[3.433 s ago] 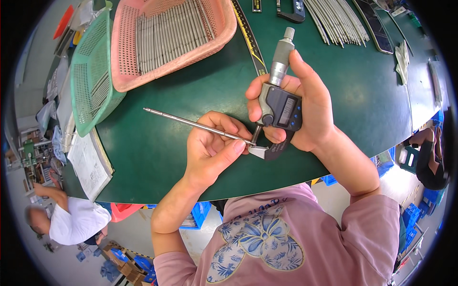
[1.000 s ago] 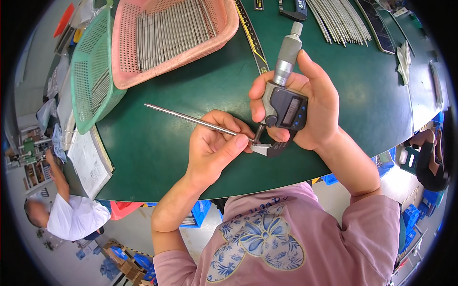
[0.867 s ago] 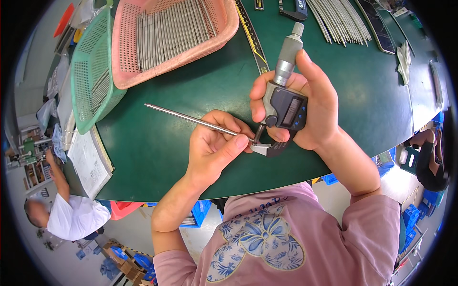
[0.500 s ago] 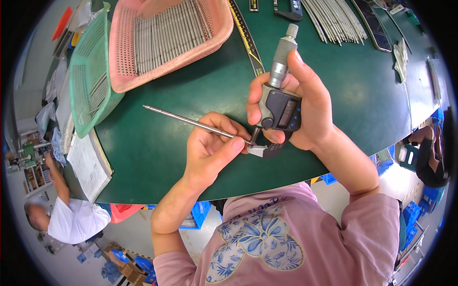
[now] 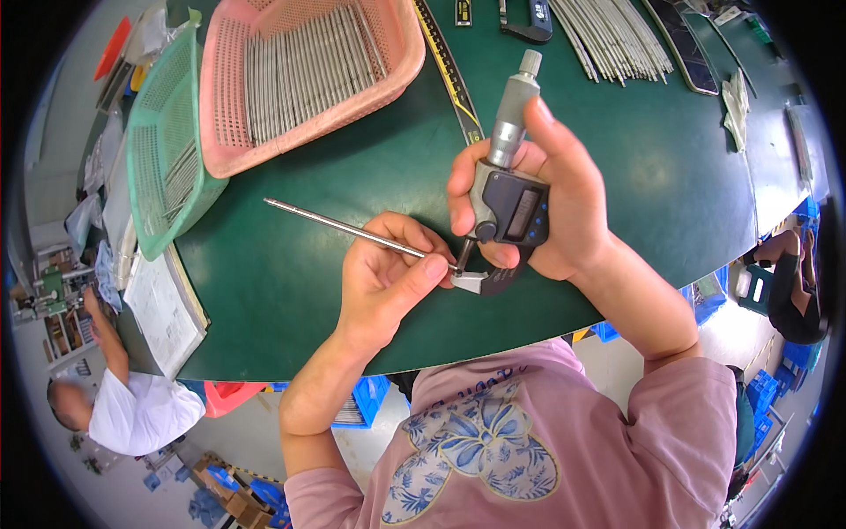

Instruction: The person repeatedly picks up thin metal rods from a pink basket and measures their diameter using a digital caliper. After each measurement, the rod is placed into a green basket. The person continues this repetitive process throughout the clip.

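A thin steel rod (image 5: pixel 352 229) is being pinched by the left hand (image 5: pixel 388 282) — pointing up-left — while a digital micrometer (image 5: pixel 507 198) is being gripped upright by the right hand (image 5: pixel 555 203).

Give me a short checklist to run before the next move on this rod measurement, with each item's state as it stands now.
1. Left hand grips the thin metal rod near its end: ok.
2. Right hand holds the digital micrometer firmly, fingers around the body, thimble pointing up: ok.
3. Rod end sits in the micrometer's gap: looks ok, but the exact seating is hidden by the fingertips.
4. Rod square to the measuring faces: cannot tell.
5. Display facing the person: ok; the reading is too small to tell.
6. Free end of the rod is apart from the pink basket of rods on the green table: ok.
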Tool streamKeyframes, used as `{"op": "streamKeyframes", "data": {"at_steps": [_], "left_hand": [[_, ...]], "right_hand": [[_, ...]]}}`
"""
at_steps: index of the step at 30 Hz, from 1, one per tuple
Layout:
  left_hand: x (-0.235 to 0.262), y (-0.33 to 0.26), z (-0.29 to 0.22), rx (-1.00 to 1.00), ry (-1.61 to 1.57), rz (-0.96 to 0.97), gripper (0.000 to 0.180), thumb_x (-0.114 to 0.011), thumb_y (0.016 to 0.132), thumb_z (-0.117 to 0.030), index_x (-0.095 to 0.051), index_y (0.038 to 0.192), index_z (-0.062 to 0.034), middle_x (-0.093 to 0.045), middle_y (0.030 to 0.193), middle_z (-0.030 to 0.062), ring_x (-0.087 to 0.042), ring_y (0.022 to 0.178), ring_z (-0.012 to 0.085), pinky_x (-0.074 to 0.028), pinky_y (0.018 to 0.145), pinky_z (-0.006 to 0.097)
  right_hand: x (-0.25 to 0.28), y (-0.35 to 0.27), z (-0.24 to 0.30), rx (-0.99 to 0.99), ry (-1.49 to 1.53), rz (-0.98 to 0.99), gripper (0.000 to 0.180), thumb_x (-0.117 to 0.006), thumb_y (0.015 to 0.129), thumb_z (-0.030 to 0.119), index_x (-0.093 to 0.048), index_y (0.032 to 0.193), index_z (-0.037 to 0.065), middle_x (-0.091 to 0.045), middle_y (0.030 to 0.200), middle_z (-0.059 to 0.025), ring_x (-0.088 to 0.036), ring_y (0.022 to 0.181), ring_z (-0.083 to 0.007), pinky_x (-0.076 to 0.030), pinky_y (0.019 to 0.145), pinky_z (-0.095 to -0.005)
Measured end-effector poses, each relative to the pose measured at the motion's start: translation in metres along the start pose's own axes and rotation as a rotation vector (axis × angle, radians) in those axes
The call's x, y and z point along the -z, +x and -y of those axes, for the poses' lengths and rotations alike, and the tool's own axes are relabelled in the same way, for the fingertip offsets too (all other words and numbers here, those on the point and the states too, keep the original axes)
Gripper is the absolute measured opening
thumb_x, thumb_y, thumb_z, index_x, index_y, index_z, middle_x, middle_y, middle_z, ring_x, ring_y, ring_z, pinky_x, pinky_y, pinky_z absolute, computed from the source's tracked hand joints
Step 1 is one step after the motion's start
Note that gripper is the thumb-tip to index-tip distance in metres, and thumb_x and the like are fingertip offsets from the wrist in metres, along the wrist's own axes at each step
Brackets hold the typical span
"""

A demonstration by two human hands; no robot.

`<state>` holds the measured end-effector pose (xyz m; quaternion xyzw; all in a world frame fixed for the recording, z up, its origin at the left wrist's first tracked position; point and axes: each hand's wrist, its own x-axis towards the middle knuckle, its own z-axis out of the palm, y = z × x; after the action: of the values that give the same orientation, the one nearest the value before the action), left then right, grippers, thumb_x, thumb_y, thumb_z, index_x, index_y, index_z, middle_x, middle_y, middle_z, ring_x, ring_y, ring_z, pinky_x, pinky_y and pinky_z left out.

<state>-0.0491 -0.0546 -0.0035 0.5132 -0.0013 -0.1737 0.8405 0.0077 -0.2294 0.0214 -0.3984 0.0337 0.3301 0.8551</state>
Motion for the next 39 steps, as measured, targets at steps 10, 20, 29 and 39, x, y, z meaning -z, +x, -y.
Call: {"op": "streamKeyframes", "data": {"at_steps": [10, 20, 29, 39], "left_hand": [[0.0011, 0.002, -0.0019, -0.047, -0.007, 0.025, 0.019, -0.059, 0.078, -0.001, -0.042, 0.087, -0.003, -0.057, 0.082, 0.0106, -0.055, 0.071, 0.0137, -0.046, 0.064, 0.025], [-0.0001, 0.0003, 0.0003, -0.024, -0.019, 0.019, 0.019, -0.06, 0.078, -0.001, -0.043, 0.088, -0.0029, -0.056, 0.083, 0.0099, -0.055, 0.071, 0.0123, -0.046, 0.063, 0.024], [-0.0021, 0.001, -0.0004, -0.023, -0.014, 0.023, 0.019, -0.06, 0.078, -0.001, -0.043, 0.087, -0.0031, -0.056, 0.082, 0.0095, -0.055, 0.071, 0.0122, -0.045, 0.063, 0.024], [-0.0008, 0.0007, -0.0008, -0.024, 0.007, 0.015, 0.018, -0.058, 0.078, 0.0, -0.043, 0.086, -0.0036, -0.055, 0.081, 0.0098, -0.053, 0.071, 0.0128, -0.045, 0.064, 0.025]], "right_hand": [[-0.0005, -0.0003, 0.0032, -0.047, 0.093, 0.04, 0.071, -0.015, 0.085, 0.055, -0.054, 0.086, -0.004, -0.058, 0.066, -0.0122, -0.046, 0.042, -0.0158, -0.038, 0.04, -0.0232], [-0.0008, -0.0005, 0.0003, -0.016, 0.088, 0.039, 0.07, -0.022, 0.083, 0.059, -0.053, 0.087, -0.003, -0.055, 0.067, -0.0138, -0.043, 0.039, -0.0152, -0.037, 0.036, -0.0228], [-0.0015, -0.0016, 0.0023, -0.01, 0.011, -0.004, 0.066, -0.03, 0.082, 0.061, -0.055, 0.08, 0.0, -0.057, 0.065, -0.0129, -0.045, 0.039, -0.0144, -0.037, 0.037, -0.0229], [-0.0015, -0.0006, 0.0003, -0.014, 0.025, 0.008, 0.065, -0.032, 0.081, 0.06, -0.055, 0.081, -0.001, -0.058, 0.064, -0.0115, -0.044, 0.037, -0.0144, -0.037, 0.039, -0.0239]]}}
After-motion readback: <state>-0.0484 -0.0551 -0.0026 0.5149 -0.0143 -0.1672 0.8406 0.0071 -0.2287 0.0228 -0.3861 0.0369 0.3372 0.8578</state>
